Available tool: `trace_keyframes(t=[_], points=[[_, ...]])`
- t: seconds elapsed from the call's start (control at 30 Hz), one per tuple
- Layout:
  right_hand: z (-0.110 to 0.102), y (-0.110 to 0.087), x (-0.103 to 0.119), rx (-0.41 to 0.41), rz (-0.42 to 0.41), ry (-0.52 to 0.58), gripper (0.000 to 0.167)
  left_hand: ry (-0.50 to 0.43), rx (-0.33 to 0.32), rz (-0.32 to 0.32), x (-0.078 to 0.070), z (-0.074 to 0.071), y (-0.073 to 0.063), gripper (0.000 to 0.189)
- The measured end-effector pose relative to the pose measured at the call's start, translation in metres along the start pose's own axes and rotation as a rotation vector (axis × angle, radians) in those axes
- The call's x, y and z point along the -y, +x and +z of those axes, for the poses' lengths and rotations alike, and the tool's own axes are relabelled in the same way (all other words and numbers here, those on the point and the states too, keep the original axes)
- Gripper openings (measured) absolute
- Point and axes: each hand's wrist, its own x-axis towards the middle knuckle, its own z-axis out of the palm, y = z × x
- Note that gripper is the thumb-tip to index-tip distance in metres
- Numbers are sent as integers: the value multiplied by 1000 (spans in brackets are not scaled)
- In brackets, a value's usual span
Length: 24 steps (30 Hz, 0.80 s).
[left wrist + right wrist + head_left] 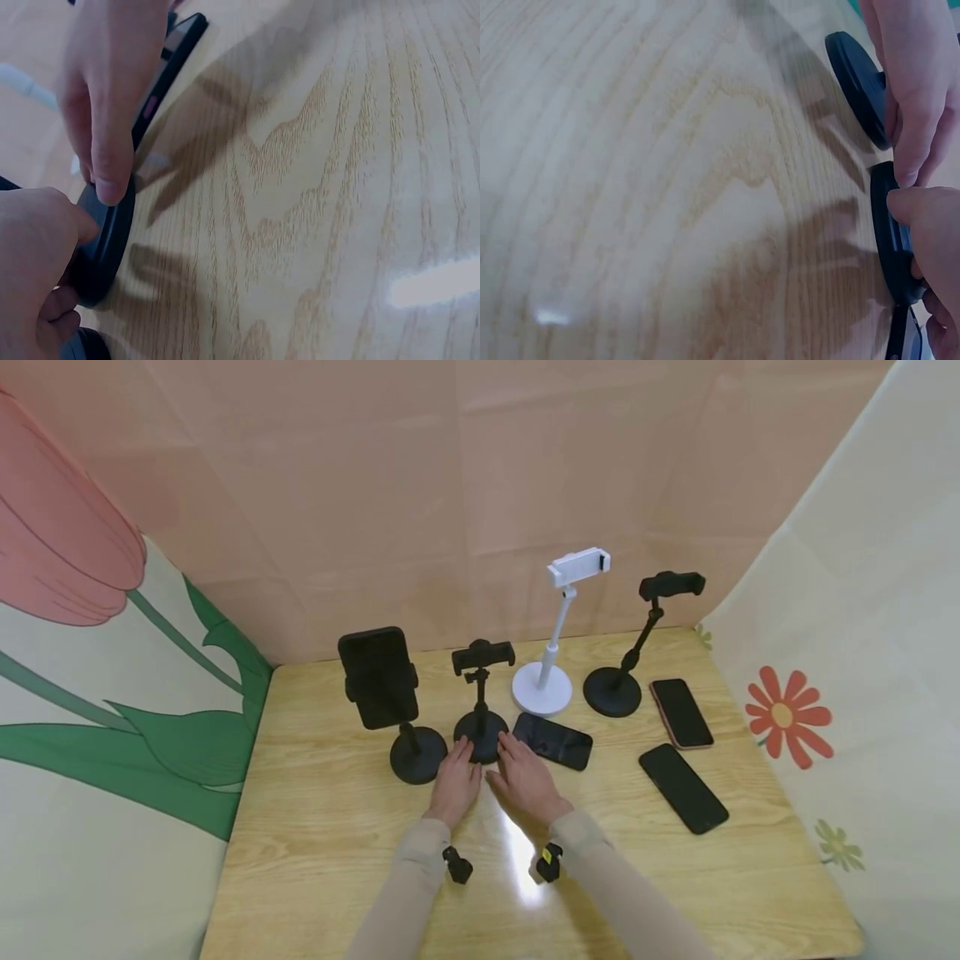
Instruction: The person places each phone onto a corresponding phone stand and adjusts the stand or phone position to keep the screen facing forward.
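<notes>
Your left hand [455, 785] and right hand [527, 781] grip the low black stand [481, 708] by its base [481, 739]; 1 phone [552, 742] crowds its right edge, open bench [322, 860] lies nearer you.

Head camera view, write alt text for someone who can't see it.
A person's left hand and right hand hold the base of a black phone stand on a wooden table. Left of it, another black stand holds a phone; to the right are a white stand and a third black stand, both without phones. Three phones lie on the table.
</notes>
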Motion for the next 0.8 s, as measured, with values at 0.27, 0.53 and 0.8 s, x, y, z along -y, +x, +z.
trace_keyframes(t=[0.27,0.53,0.8], points=[[-1,-7,4,-43,-22,-5,58,-36,-36,8,2,0,-5,40],[0,-12,6,-66,-35,16,59,-62,-76,31,3,0,-9,37],[2,-17,8,-78,-30,59,60,-71,-64,12,6,1,-11,36]])
